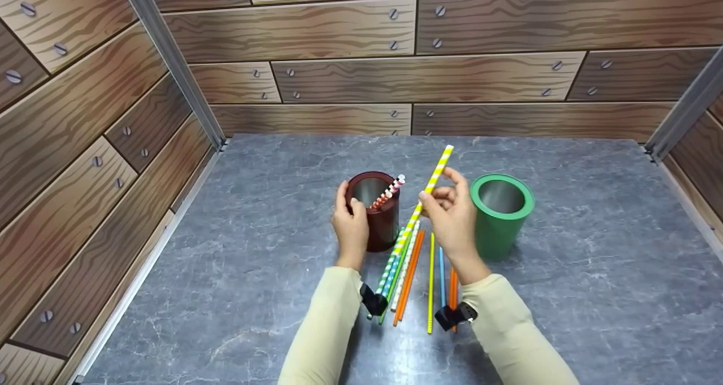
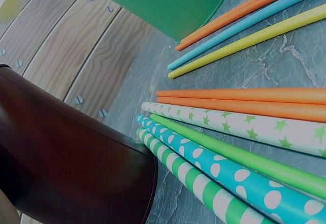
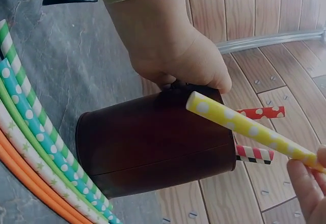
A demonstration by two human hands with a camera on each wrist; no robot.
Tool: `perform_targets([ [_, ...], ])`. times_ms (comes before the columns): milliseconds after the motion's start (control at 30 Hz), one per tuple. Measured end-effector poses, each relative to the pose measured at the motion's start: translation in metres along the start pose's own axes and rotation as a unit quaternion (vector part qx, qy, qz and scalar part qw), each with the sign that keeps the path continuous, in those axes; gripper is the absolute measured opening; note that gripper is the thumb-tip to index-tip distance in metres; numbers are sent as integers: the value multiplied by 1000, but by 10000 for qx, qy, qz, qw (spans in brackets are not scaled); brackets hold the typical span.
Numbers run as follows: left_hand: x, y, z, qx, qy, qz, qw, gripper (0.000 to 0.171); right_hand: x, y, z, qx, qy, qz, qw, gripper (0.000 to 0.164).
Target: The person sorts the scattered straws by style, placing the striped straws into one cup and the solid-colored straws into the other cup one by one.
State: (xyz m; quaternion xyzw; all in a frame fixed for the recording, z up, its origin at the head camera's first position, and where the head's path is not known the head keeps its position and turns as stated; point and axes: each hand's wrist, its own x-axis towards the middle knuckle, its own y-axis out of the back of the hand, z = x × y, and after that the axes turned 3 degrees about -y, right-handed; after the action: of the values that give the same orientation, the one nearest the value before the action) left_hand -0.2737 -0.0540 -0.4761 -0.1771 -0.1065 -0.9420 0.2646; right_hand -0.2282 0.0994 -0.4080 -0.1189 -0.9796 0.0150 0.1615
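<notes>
My left hand [image 1: 351, 227] grips a dark brown cup [image 1: 384, 230] at its rim, thumb on the near side. Several patterned paper straws stand in that cup, among them a red one with white spots [image 3: 267, 112] and a black-and-white one [image 3: 257, 156]. Between thumb and fingers, my right hand [image 1: 455, 221] pinches a yellow paper straw with a white pattern [image 1: 438, 173]. It slants right of the brown cup, its lower end above the straws on the table. In the right wrist view, the yellow straw's end [image 3: 204, 105] appears in front of the brown cup.
A green cup [image 1: 497, 235] stands right of my right hand. Between my forearms lie a green-striped straw [image 2: 188, 175], a blue dotted one [image 2: 224, 168], a star-patterned one [image 2: 249, 126], and plain orange [image 2: 244, 94], yellow [image 2: 244, 42] and blue straws [image 2: 239, 23]. Wood-patterned walls [image 1: 339, 80] enclose the grey table.
</notes>
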Motion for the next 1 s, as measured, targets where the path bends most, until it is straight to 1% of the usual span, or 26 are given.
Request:
perform_targets([
  [133, 1, 0, 0, 52, 16, 1, 10000, 44, 1, -2, -3, 24, 434, 137, 9990, 51],
  [333, 1, -1, 0, -52, 43, -62, 10000, 44, 2, -6, -10, 334, 735, 399, 9959, 50],
  [533, 1, -1, -1, -61, -2, -17, 10000, 43, 2, -13, -14, 973, 1024, 649, 9879, 46],
  [700, 0, -1, -1, -39, -81, 17, 10000, 43, 0, -18, -11, 1389, 1216, 827, 9793, 41],
  [900, 0, 0, 0, -33, -8, -5, 10000, 44, -2, -25, -5, 1831, 1463, 768, 9691, 39],
  [1000, 0, 0, 0, -4, 13, 1, 10000, 44, -3, -29, -2, 1831, 1525, 754, 9683, 39],
])
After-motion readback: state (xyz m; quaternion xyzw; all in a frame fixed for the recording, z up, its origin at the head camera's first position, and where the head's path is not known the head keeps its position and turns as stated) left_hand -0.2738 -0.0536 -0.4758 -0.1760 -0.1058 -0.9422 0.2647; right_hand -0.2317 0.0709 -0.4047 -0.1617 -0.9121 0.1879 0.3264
